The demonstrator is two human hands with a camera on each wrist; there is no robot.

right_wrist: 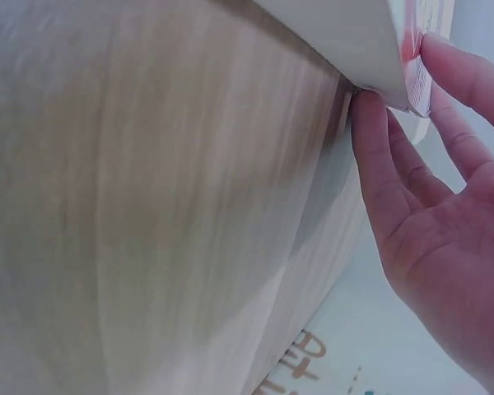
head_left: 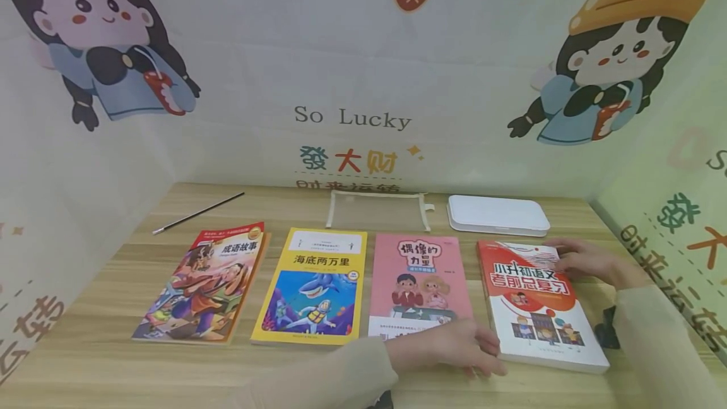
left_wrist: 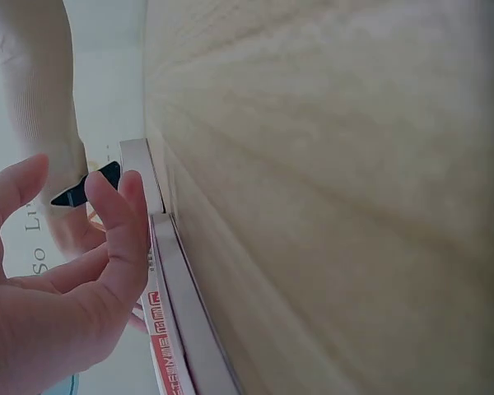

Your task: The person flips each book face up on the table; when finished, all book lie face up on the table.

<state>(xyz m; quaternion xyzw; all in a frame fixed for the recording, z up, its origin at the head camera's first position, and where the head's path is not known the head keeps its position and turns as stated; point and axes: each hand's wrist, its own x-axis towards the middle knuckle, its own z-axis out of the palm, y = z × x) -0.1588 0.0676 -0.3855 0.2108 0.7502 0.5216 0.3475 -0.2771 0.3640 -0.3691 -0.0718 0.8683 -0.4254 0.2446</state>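
A thick red-and-white book (head_left: 539, 308) lies at the right end of a row of books. At its top right corner my right hand (head_left: 591, 260) holds on. In the right wrist view, one fingertip overlaps the cover of the book (right_wrist: 412, 58) while another finger (right_wrist: 368, 123) is at its lower edge by the table. My left hand (head_left: 454, 349) is at the book's lower left corner, its arm crossing the bottom of a pink book (head_left: 420, 283). Loosely bent fingers (left_wrist: 128, 222) of that hand show in the left wrist view, right beside book edges, gripping nothing.
Left of the pink book lie a yellow sea-story book (head_left: 312, 286) and a colourful red-topped book (head_left: 204, 283). Behind them are a thin dark stick (head_left: 199, 212), a mesh pouch (head_left: 377, 210) and a white case (head_left: 498, 214). Printed cloth (head_left: 352, 68) walls the wooden table (head_left: 113, 308).
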